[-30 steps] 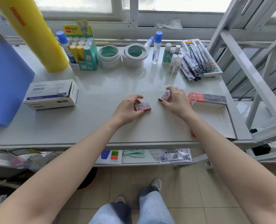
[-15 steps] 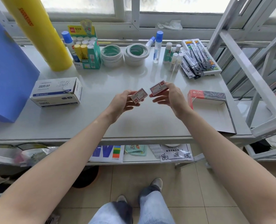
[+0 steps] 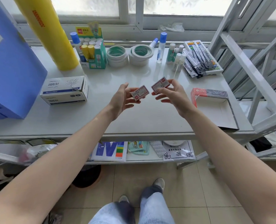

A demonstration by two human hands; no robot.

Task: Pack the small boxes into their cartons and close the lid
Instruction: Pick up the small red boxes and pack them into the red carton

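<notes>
Holding one small box (image 3: 140, 92) in its fingers, the left hand (image 3: 121, 98) hovered above the table (image 3: 143, 120); the right hand (image 3: 174, 92) pinched a second box (image 3: 160, 84) just beside it. The red carton (image 3: 212, 105) lay open and empty at the right. A green display box (image 3: 94, 50) held glue sticks.

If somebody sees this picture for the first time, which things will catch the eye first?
First, the two hands in the middle: the left hand and the right hand each hold up a small red and white box above the white table. Next, the tall yellow roll at the back left, and the open red carton at the right.
</notes>
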